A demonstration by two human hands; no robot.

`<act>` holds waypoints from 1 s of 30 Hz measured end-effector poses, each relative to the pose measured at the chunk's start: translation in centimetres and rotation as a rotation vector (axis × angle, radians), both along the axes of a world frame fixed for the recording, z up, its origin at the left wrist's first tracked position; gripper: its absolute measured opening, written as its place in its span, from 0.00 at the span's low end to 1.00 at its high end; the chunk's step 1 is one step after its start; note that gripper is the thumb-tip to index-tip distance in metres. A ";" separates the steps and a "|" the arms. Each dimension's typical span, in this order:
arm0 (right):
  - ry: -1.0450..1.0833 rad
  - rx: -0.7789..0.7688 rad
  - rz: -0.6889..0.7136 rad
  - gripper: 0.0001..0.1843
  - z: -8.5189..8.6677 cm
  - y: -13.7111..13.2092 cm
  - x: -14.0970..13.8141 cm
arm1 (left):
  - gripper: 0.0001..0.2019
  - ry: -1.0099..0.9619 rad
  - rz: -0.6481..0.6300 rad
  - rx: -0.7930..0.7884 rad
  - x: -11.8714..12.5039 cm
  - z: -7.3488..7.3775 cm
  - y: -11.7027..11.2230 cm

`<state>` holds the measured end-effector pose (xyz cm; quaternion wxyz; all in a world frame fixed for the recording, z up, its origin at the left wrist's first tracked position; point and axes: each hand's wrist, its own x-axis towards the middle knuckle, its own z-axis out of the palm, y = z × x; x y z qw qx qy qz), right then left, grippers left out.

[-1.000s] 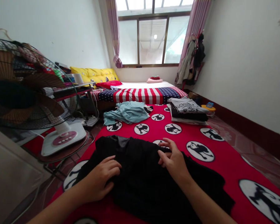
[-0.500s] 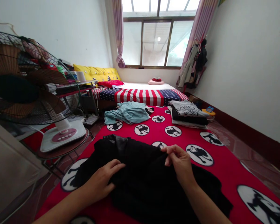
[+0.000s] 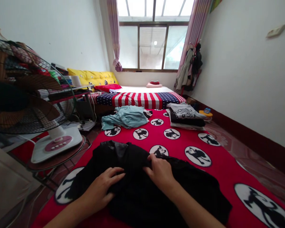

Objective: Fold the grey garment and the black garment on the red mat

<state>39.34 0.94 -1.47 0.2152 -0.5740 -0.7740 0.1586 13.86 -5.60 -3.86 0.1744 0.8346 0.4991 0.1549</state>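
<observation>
A black garment [image 3: 142, 190] lies spread on a red blanket with black-and-white monkey circles [image 3: 185, 139]. My left hand [image 3: 102, 188] rests flat on the garment's left part, fingers stretched out. My right hand [image 3: 159, 171] sits near the garment's middle with its fingers curled, pinching a fold of the black cloth. The garment's collar end points away from me.
A standing fan [image 3: 26, 95] on a small round table is at the left. A crumpled light-blue garment [image 3: 125, 116] and a stack of folded clothes [image 3: 185, 114] lie farther along the blanket. Beyond are a striped bed cover [image 3: 137, 98] and clothes hanging by the window.
My right hand has moved left across the garment, from its right edge toward the middle, taking the cloth with it. My left hand has stayed pressed on the garment.
</observation>
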 end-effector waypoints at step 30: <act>0.491 0.742 -0.219 0.23 15.2 9.8 9.7 | 0.19 0.036 0.553 0.849 3.6 15.8 14.9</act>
